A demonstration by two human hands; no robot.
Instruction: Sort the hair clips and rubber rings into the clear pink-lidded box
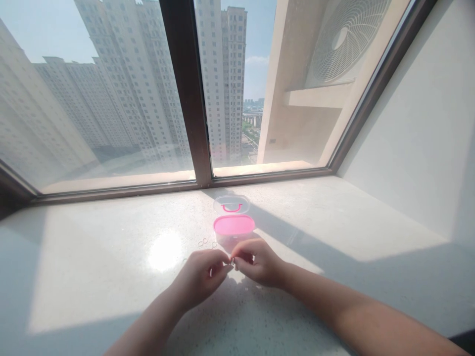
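1. Meeting fingertip to fingertip, the left hand (pixel 207 272) and the right hand (pixel 260 262) were held low over the pale sill (pixel 111 282), with a small ring-like piece (pixel 233 261) pinched between them.
2. The piece was placed directly off the fingertips of both: to the right of the left hand and to the left of the right hand, so neither could be called clearly nearer. Its long axis could not be made out at such a small size.
3. Thumb and forefinger were closed on the piece on each side; how much of it was gripped by either hand was hidden by the fingers.
4. A few loose rings (pixel 205 241) were scattered on the sill beyond the left hand, left of the pink-topped box, and were set nearer to that hand than to the other.
5. The pink-topped box (pixel 222 239) was stood just past the right hand, its oval length laid across the view. Its near edge was partly covered by that hand; whether it was touched could not be told.
6. Whether the pink oval was formed by a cover or by the inside could not be judged, and no contents could be identified.
7. Behind the box, a clear oval lid (pixel 232 201) was laid, with a curved pink handle (pixel 232 211) seen on it.
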